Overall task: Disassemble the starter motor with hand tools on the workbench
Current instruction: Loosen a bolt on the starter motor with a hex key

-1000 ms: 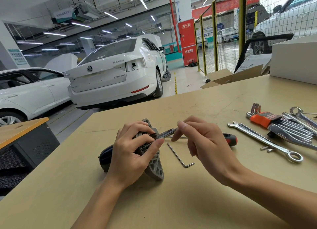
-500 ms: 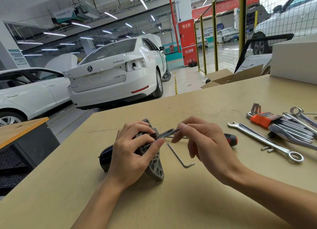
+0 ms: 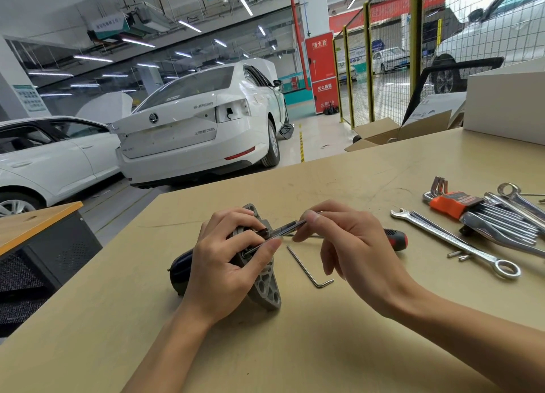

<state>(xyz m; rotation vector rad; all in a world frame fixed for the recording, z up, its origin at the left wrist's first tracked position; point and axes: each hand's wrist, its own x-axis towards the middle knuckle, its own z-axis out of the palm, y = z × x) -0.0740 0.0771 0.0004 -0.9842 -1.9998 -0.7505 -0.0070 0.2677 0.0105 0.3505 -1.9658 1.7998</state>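
Observation:
The starter motor (image 3: 265, 286) lies on the workbench (image 3: 295, 348), its dark rounded body pointing left and its grey cast flange facing right. My left hand (image 3: 227, 260) grips the motor from above, fingers curled over the flange. My right hand (image 3: 348, 242) pinches a thin metal part (image 3: 283, 229) that sticks out of the motor's front, thumb and forefinger at its right end. What the part is I cannot tell.
A bent hex key (image 3: 306, 267) lies just right of the motor. Behind my right hand is a red-and-black screwdriver (image 3: 396, 239). Further right lie a combination wrench (image 3: 454, 242), small pins (image 3: 458, 255), an orange hex key set (image 3: 460, 205) and more wrenches (image 3: 519, 201). A white box (image 3: 507, 103) stands at the back right.

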